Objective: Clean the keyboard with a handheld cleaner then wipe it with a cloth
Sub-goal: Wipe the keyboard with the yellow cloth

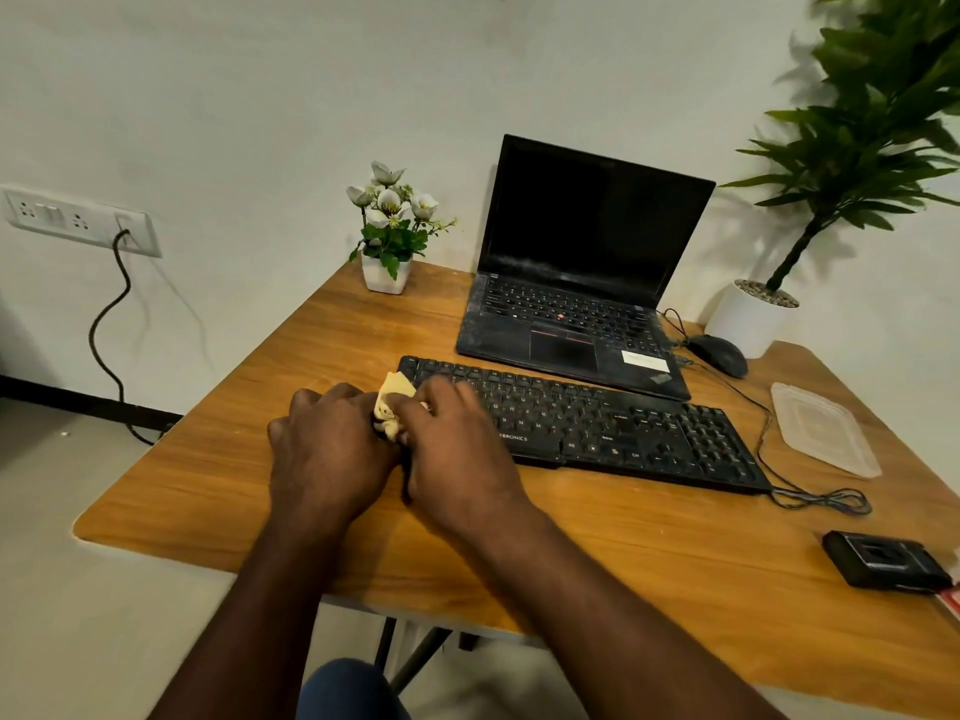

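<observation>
Wiping looked just begun: the right hand (460, 433) gripped the yellow cloth (394, 402) at the left end of the keyboard (623, 426). What the left hand (327, 439) held could not be told. Keys further right seemingly remained.

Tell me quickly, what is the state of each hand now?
Left hand: fingers curled beside the yellow wad; grip cannot be told.
Right hand: holds the yellow wad.

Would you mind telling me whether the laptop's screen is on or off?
Off, it seems: the laptop stands open, but its screen is entirely dark.
</observation>
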Action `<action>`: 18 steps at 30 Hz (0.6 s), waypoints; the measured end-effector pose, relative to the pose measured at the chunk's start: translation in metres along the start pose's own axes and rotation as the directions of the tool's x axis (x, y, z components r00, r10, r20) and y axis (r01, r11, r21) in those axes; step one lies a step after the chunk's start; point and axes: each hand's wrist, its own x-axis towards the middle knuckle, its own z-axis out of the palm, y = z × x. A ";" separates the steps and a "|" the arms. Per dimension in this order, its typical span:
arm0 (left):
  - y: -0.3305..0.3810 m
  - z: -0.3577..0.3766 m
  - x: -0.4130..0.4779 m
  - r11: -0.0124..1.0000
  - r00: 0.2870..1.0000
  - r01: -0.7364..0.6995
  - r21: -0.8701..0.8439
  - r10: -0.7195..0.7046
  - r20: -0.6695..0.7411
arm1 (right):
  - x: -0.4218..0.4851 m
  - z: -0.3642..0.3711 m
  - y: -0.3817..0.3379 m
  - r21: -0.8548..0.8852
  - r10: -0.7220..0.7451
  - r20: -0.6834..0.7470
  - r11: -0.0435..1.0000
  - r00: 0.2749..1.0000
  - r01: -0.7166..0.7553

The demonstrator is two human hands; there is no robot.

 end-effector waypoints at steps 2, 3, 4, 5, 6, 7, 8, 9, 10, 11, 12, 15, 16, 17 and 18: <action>-0.001 0.001 0.001 1.000 1.000 0.006 -0.004 -0.006 -0.003 | -0.009 -0.004 0.013 -0.052 0.013 0.017 0.999 1.000 -0.012; -0.001 0.002 0.002 1.000 1.000 0.009 -0.007 -0.009 -0.002 | -0.017 -0.009 0.023 -0.066 0.013 0.022 0.998 1.000 -0.011; -0.001 0.003 0.004 1.000 1.000 0.014 -0.008 -0.014 0.001 | -0.026 -0.014 0.035 -0.080 0.003 0.038 0.997 0.999 0.000; -0.002 0.004 0.005 1.000 1.000 0.020 -0.011 -0.020 0.008 | -0.037 -0.022 0.048 -0.100 -0.005 0.061 0.995 0.998 0.011; -0.002 0.004 0.005 1.000 1.000 0.023 -0.012 -0.023 0.012 | -0.047 -0.029 0.061 -0.117 0.000 0.079 0.993 0.997 0.009; -0.002 0.005 0.005 1.000 1.000 0.023 -0.011 -0.023 0.011 | -0.057 -0.038 0.074 -0.129 0.021 0.083 0.992 0.996 -0.010; -0.002 0.005 0.005 1.000 1.000 0.022 -0.014 -0.022 0.009 | -0.066 -0.045 0.086 -0.143 0.050 0.073 0.989 0.996 -0.039; -0.003 0.005 0.005 1.000 1.000 0.022 -0.017 -0.022 0.007 | -0.073 -0.053 0.097 -0.156 0.081 0.053 0.985 0.995 -0.072; -0.002 0.005 0.005 1.000 1.000 0.022 -0.019 -0.022 0.008 | -0.080 -0.059 0.106 -0.170 0.119 0.040 0.979 0.992 -0.110; -0.002 0.005 0.005 1.000 1.000 0.022 -0.020 -0.022 0.009 | -0.084 -0.065 0.112 -0.188 0.161 0.030 0.970 0.987 -0.153; -0.002 0.005 0.004 1.000 1.000 0.022 -0.021 -0.022 0.009 | -0.086 -0.068 0.115 -0.199 0.200 0.010 0.961 0.980 -0.194; -0.001 0.004 0.004 1.000 1.000 0.025 -0.014 -0.024 0.014 | -0.079 -0.061 0.098 -0.123 0.227 -0.119 0.963 0.967 -0.241; -0.001 0.004 0.003 1.000 1.000 0.024 -0.012 -0.024 0.017 | -0.073 -0.054 0.084 -0.082 0.209 -0.135 0.972 0.969 -0.221; 0.000 0.003 0.003 1.000 0.999 0.025 -0.009 -0.025 0.020 | -0.068 -0.045 0.070 -0.053 0.178 -0.128 0.981 0.976 -0.186; 0.000 0.003 0.003 1.000 0.999 0.027 -0.005 -0.027 0.023 | -0.063 -0.037 0.057 -0.037 0.140 -0.111 0.989 0.984 -0.145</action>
